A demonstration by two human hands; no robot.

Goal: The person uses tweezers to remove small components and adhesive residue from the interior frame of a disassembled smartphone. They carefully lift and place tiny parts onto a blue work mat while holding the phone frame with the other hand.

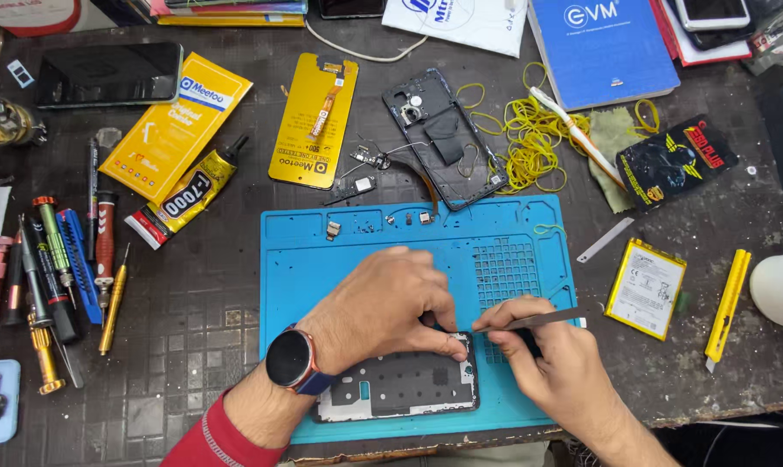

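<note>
An opened phone body [400, 387] with its dark inner frame showing lies on the blue work mat [322, 259] near the front edge. My left hand [383, 307], with a round watch [289, 358] on the wrist, presses down on the phone's upper right corner with its fingertips. My right hand [547, 363] grips metal tweezers [539, 319], whose tips point left at the same corner, next to my left fingers.
A black phone back frame [443, 138], small parts and a yellow flex-cable card [314, 121] lie behind the mat. Screwdrivers [54, 259] and a glue tube [184, 195] lie left. A battery [644, 288], yellow knife [727, 303] and rubber bands [534, 138] are right.
</note>
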